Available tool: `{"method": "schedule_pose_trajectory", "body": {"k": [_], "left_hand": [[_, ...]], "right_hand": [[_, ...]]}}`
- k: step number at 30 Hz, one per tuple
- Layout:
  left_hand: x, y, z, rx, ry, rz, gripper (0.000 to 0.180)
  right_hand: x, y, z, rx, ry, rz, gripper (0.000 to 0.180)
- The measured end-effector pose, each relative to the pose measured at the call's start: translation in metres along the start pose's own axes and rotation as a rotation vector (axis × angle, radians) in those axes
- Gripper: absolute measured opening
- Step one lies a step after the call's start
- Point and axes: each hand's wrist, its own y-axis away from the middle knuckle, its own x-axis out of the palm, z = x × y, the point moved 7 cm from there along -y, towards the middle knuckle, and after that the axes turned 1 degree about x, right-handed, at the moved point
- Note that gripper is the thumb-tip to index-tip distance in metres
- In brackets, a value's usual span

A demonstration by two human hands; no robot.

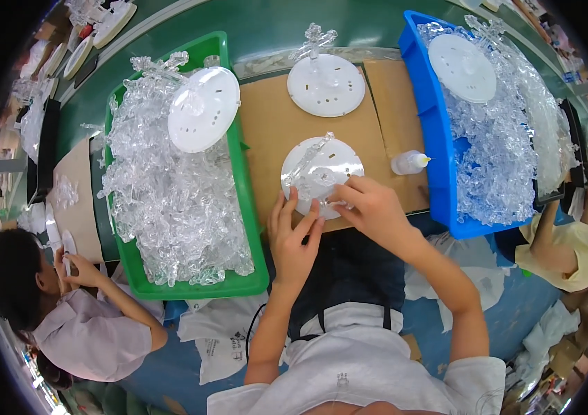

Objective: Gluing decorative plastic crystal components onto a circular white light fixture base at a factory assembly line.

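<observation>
Pinched, with the right fingertips (341,197), the clear plastic ornament (310,166) at its junction with the near rim of the white disc (335,162); closed thumb and forefinger on it, curled the rest loosely. Laid the left fingers (292,207) out straight and unclenched, tips touching the disc's near-left rim, gripping nothing, seemingly steadying. Judged the ornament light, rigid and brittle, glossy and likely slippery, with thin branching arms apt to snap: best taken at the thicker stem near the base, not at the tips. Judged the disc thin, stiff, light and prone to slide on the cardboard sheet (269,124): best pressed flat or held by the rim. Found disc and ornament at the middle of the cardboard's near edge, between the green bin (247,200) on the left and the blue bin (439,145) on the right, both heaped with similar clear pieces; a small squeeze bottle (410,163) near the right edge, just beside the blue bin; a second disc (326,86) with an upright ornament toward the far edge. Held the left hand (294,238) palm down, wrist straight, forearm rising from the lower edge; bent the right hand (371,207) inward at the wrist, forearm angled in from the lower right, elbow out.
</observation>
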Motion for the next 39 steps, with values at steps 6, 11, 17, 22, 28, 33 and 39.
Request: {"method": "schedule_pose_trajectory", "body": {"k": [6,11,17,22,28,33,39], "left_hand": [[0.003,0.002,0.003,-0.057,-0.04,-0.104,0.025],[0.008,0.002,-0.007,-0.074,-0.063,-0.145,0.024],[0.015,0.002,-0.007,-0.11,-0.045,-0.182,0.025],[0.017,0.0,-0.004,-0.128,0.024,-0.205,0.028],[0.016,-0.002,-0.006,-0.116,0.013,-0.232,0.03],[0.021,0.002,-0.006,-0.106,-0.022,-0.246,0.03],[0.02,0.003,-0.006,-0.086,-0.018,-0.234,0.03]], "right_hand": [[-0.015,0.053,-0.002,0.12,-0.029,-0.4,0.036],[-0.019,0.094,-0.033,0.515,-0.213,-0.752,0.068],[-0.025,0.058,-0.078,0.557,-0.226,-0.788,0.06],[-0.02,0.101,-0.029,0.471,-0.528,-0.681,0.058],[0.021,0.121,-0.013,0.701,-0.413,-0.333,0.044],[0.024,0.114,-0.018,0.641,-0.336,-0.359,0.04],[0.023,0.11,-0.018,0.607,-0.326,-0.392,0.037]]}}
